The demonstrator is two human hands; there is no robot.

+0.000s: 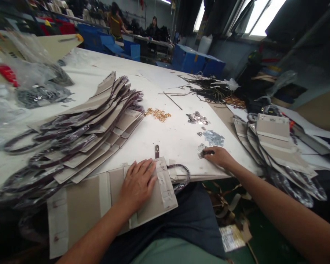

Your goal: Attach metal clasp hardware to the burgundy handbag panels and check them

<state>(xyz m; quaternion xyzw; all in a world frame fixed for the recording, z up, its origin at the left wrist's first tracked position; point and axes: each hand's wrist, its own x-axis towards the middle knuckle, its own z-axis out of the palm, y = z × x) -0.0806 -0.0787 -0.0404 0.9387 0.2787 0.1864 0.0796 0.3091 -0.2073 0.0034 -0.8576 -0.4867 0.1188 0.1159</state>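
My left hand (139, 181) lies flat with fingers stretched on a beige bag panel (90, 198), pressing near its right end. The panel rests partly over the table edge and my lap, with a dark plastic-wrapped handle (185, 170) looping out at its right. A dark strap tab (157, 151) with a metal fitting sticks out beyond its top edge. Over at the right, my right hand (218, 157) has its fingers pinched together at a small pile of thin pale pieces (201, 150). Something dark shows at the fingertips, too small to name.
Stacked bag panels (99, 128) with wrapped handles cover the table's left; more panels (275, 132) stand at the right edge. Piles of gold fittings (158, 114), silver pieces (197, 118) and grey plates (213, 138) lie mid-table. Black straps (209, 90) lie behind. Two people work far back.
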